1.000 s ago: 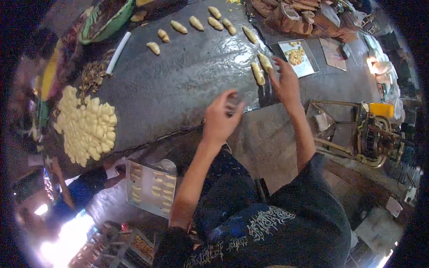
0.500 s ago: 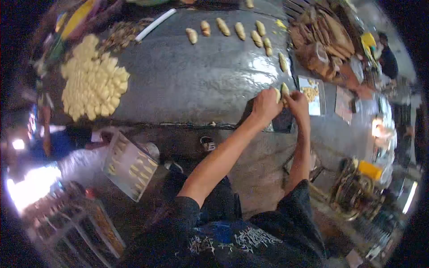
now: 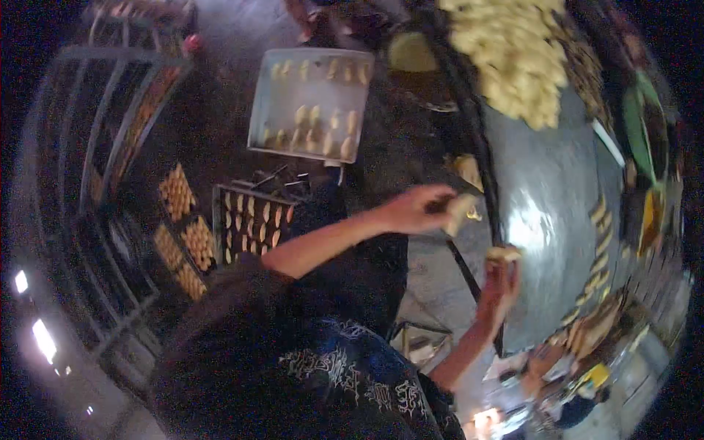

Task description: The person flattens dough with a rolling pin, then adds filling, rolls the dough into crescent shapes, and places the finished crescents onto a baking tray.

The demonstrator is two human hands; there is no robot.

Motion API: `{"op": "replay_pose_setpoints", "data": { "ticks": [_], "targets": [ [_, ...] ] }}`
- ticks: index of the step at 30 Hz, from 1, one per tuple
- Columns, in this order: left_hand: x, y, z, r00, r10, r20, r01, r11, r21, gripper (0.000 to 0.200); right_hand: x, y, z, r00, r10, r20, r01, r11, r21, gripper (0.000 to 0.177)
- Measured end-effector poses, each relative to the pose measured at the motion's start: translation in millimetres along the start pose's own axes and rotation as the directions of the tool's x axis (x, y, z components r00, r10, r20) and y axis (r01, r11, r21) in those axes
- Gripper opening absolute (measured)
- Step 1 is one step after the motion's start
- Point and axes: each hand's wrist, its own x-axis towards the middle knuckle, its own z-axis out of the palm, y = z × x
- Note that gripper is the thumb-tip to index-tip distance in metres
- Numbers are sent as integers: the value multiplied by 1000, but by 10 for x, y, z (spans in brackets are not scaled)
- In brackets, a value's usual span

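My left hand is closed on a pale dough roll, held off the near edge of the dark table. Closer to the table's end, my right hand pinches another dough roll over the edge. Both hands are a little blurred. Along the table's far side lies a row of dough rolls. A large heap of dough pieces covers the table's upper end. To the left of the table, a metal tray carries rows of dough rolls.
Below the metal tray is a dark tray of shaped rolls, with boards of browned pieces to its left. Metal racks stand at the far left. A white tube lies beside the dough heap.
The view has swung to the left, so the table now stands on the right. My hands, together at the table's corner before, are now apart, each with a dough roll.
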Motion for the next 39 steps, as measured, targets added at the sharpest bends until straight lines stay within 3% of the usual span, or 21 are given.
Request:
{"op": "replay_pose_setpoints", "data": {
  "ticks": [1,2,4,5,6,7,9,12,15,17,18,20,22,25,28,29,32,36,37,39],
  "targets": [
    [-196,-192,-521,996,-39,-76,45,995,88,48,151,193,490,996,35,77,-37,999,28,33],
    [-390,-315,-1009,981,-141,-136,138,990,-25,45,271,365,967,979,76,192,-76,997,-6,34],
    [-800,-1039,-1852,939,-75,-335,118,987,109,40,495,783,1850,911,207,357,-166,976,-142,35],
    [-995,-1237,-2225,896,-63,-440,179,957,228,37,616,1024,2249,865,299,403,-211,946,-247,35],
    [-1106,-1398,-2549,820,-224,-526,311,947,81,34,737,1357,2618,844,313,435,-194,935,-296,35],
    [-1249,-1608,-2883,799,-65,-598,238,947,215,33,852,1737,2954,821,328,467,-173,923,-343,35],
    [-1381,-2111,-3494,730,-68,-681,327,909,260,33,1117,2434,3574,779,374,504,-149,890,-430,39],
    [-1408,-2645,-4197,647,-137,-750,496,823,278,31,1492,3467,4436,837,238,493,181,729,-659,44],
    [-1342,-3057,-4738,605,-199,-771,605,745,282,29,1633,3607,5345,838,217,501,204,728,-655,44],
    [-1329,-3300,-4966,605,-192,-772,627,712,314,28,1684,3896,5784,865,-35,500,398,653,-644,44],
    [-1320,-3392,-5060,615,-175,-769,626,701,341,28,1747,4083,5959,871,9,491,371,642,-671,43],
    [-1300,-3644,-5209,632,-208,-746,658,652,376,28,1885,4445,6219,878,91,469,320,617,-719,41],
    [-1286,-3846,-5319,639,-306,-706,717,569,402,29,1918,4672,6374,882,0,471,357,652,-668,36],
    [-1329,-3890,-5238,624,-216,-751,723,524,450,32,1947,4887,6472,875,-83,478,427,599,-677,30],
    [-1397,-3998,-5298,679,-120,-724,638,585,501,33,1939,5123,6509,874,-171,455,464,571,-677,26],
    [-1396,-4007,-5274,646,-187,-740,717,482,504,36,1933,5198,6495,872,-209,442,475,575,-666,25],
    [-1424,-4043,-5261,645,-235,-727,726,485,488,37,1893,5054,6509,853,-121,508,487,537,-689,26],
    [-1318,-3982,-5285,608,-296,-737,780,396,484,39,1916,4935,6591,876,63,478,345,609,-714,20],
    [-1345,-4010,-5281,616,-279,-736,775,381,504,40,1952,4901,6585,855,183,485,335,518,-787,18],
    [-1374,-4034,-5290,648,-250,-719,752,357,554,40,1979,4842,6538,831,118,544,432,478,-764,18]
  ]
}}
